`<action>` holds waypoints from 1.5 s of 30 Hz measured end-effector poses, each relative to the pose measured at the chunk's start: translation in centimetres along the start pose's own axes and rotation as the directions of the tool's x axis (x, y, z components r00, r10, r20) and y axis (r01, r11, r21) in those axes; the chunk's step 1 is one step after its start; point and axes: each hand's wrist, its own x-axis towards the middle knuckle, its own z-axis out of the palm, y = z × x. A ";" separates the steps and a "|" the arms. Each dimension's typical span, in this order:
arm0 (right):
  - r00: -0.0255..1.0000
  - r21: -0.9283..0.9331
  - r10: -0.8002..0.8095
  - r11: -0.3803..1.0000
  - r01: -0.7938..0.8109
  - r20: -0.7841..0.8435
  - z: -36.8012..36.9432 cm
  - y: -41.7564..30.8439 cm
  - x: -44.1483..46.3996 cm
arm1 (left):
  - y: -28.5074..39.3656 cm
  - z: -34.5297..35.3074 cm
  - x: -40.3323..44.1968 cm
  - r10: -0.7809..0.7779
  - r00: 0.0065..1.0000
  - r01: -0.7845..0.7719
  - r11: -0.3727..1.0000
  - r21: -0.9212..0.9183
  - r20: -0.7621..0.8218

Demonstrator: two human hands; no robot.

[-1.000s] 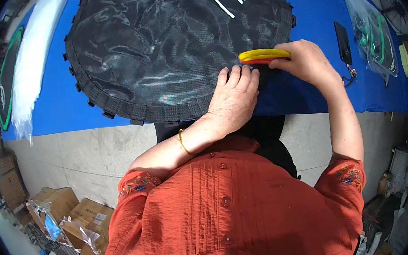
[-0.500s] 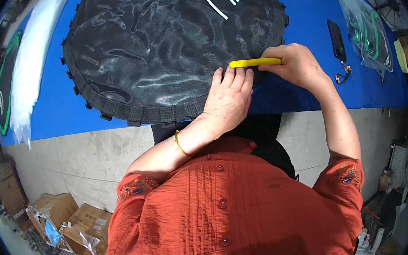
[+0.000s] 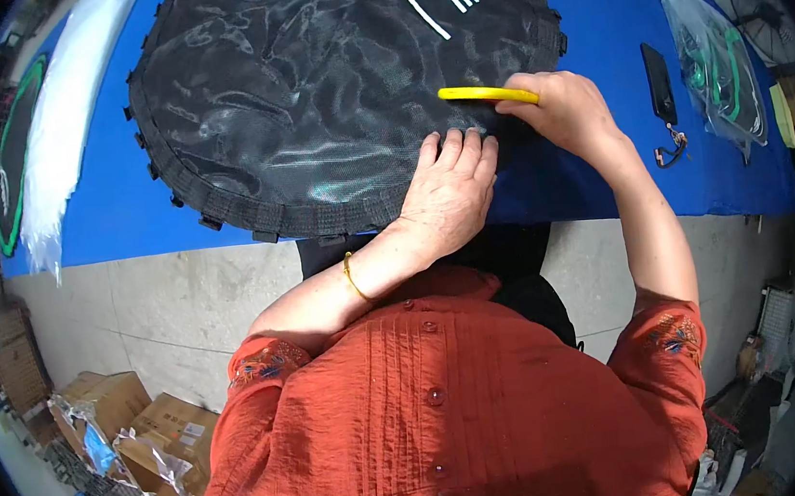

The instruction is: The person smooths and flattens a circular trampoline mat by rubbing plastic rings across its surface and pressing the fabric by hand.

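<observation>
Gripping one end of a yellow object (image 3: 488, 94) between thumb and fingers, the right hand (image 3: 563, 112) holds it over the lower right part of a black mat (image 3: 305, 103); its free end points left, just beyond the fingertips of the left hand (image 3: 449, 189) (a little red shows beneath it, but what the object is I cannot tell). The left hand lies palm down at the mat's near edge, fingers stretched out and not closed on anything; a gold bracelet (image 3: 350, 277) circles the wrist. Tabs (image 3: 265, 236) line the rim of the mat, which lies on the blue-covered bench (image 3: 617, 167); white plastic (image 3: 64, 118) lies to its left; a dark phone (image 3: 658, 83) and a clear bag (image 3: 726, 68) with green inside lie to its right; cardboard boxes (image 3: 104, 405) sit at lower left.
</observation>
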 end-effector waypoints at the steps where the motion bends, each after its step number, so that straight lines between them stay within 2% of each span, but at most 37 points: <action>1: 1.000 -0.007 0.009 1.000 -0.009 0.009 -0.6 0.0 -0.4 | 0.0 -0.1 0.0 -0.002 1.000 0.002 1.000 -0.002 -0.001; 5: 0.995 -0.082 0.086 0.993 -0.082 0.043 -2.0 1.1 -1.5 | -0.1 -0.2 0.1 -0.012 1.000 0.011 0.999 -0.047 -0.006; 8: 0.988 -0.038 0.144 0.989 -0.142 0.062 -2.3 1.6 -2.0 | -0.1 -0.3 0.3 -0.003 1.000 0.003 0.999 -0.040 0.008; 16: 0.953 -0.006 0.297 0.955 -0.298 -0.058 0.5 4.1 0.0 | 0.0 -0.2 0.4 0.015 1.000 -0.015 1.000 0.017 0.028; 18: 0.948 0.035 0.303 0.953 -0.301 -0.096 0.6 4.4 0.4 | 0.0 -0.3 0.4 0.017 1.000 -0.017 1.000 0.022 0.023; 21: 0.951 -0.027 0.303 0.952 -0.305 -0.069 0.1 4.1 0.6 | -0.1 -0.2 0.3 0.019 1.000 -0.019 0.999 0.029 0.018; 25: 0.958 -0.007 0.281 0.959 -0.282 -0.061 -0.5 2.8 -0.4 | 0.0 -0.2 0.3 0.019 1.000 -0.019 1.000 0.023 0.021; 28: 0.983 0.007 0.179 0.984 -0.178 -0.043 -0.6 1.7 -2.2 | -0.1 -0.3 0.3 0.025 0.999 -0.026 0.999 0.020 0.037; 32: 0.986 0.095 0.164 0.982 -0.161 -0.025 -0.7 0.2 -3.8 | 0.0 -0.4 0.3 0.022 0.997 -0.023 1.000 0.015 0.071; 37: 0.988 0.058 0.150 0.987 -0.148 -0.039 0.7 0.6 -3.4 | 0.1 -0.5 0.6 0.009 0.995 -0.010 1.000 0.009 0.104; 42: 0.978 0.072 0.165 0.985 -0.156 -0.129 1.5 0.9 -2.2 | 0.1 -0.5 0.4 -0.003 0.996 0.005 1.000 -0.021 0.094; 45: 0.968 0.061 0.147 0.989 -0.137 -0.204 2.6 2.0 -1.3 | 0.1 -0.2 0.4 0.012 0.995 -0.015 0.999 0.031 0.098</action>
